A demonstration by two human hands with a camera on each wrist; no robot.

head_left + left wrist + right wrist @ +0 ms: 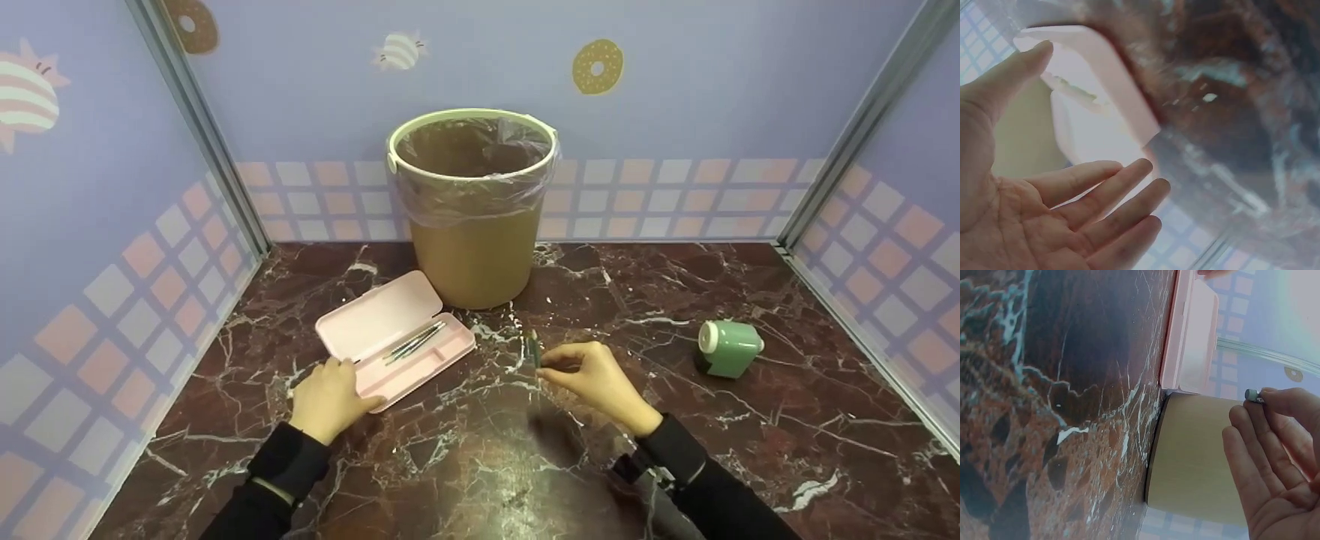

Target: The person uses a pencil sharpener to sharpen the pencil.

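Note:
A pink pencil case (450, 346) lies unfolded on the marble table, several slim patterned pencils (414, 343) in its long compartment. My left hand (324, 397) is at the case's near left end, thumb by the front edge and fingers by the lid (382, 311). In the left wrist view its fingers (1123, 211) are spread and fairly straight, overlapping the pale case (1123, 90). Right of the case, my right hand (592, 375) pinches a dark green pencil (534, 351) upright between thumb and fingertips. The right wrist view shows the pencil's blunt end (1251, 395).
Behind the case stands a tan bucket (476, 240) lined with a clear plastic bag (435, 202). At the right of the table sits a green boxy pencil sharpener (735, 349) with a white round end. Patterned walls (675, 112) enclose the table's back and sides.

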